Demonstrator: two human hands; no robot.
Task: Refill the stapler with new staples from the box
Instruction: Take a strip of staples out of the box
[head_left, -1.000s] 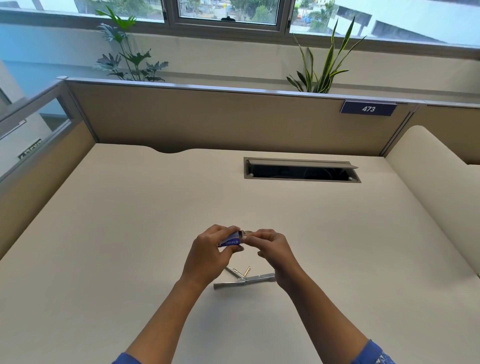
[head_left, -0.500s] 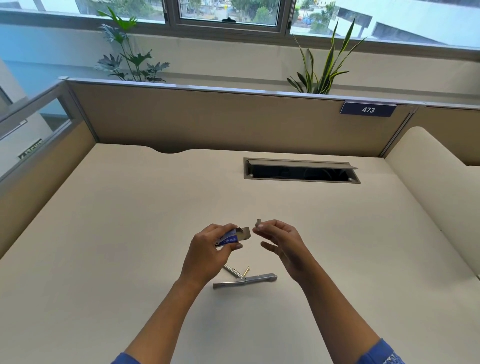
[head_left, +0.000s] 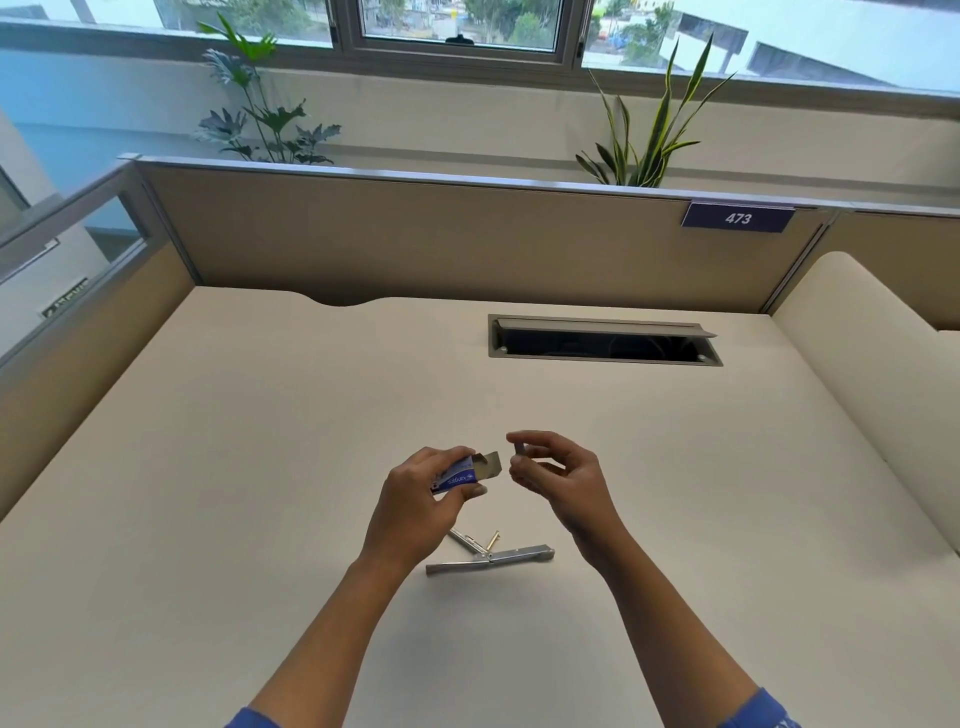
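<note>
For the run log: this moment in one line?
left hand: holds open staple box | right hand: pinches staples | stapler: open on desk

Two arms come in from the bottom edge of the frame, bare along the forearms and wrists. The left hand (head_left: 415, 499) and the right hand (head_left: 558, 480) are bare too. Little clothing shows. A left sleeve (head_left: 249, 719) of bright blue cloth sits at the bottom edge, left of centre. A right sleeve (head_left: 763, 709) of the same blue sits at the lower right and bears a small white pattern, cut off by the frame and unreadable.
</note>
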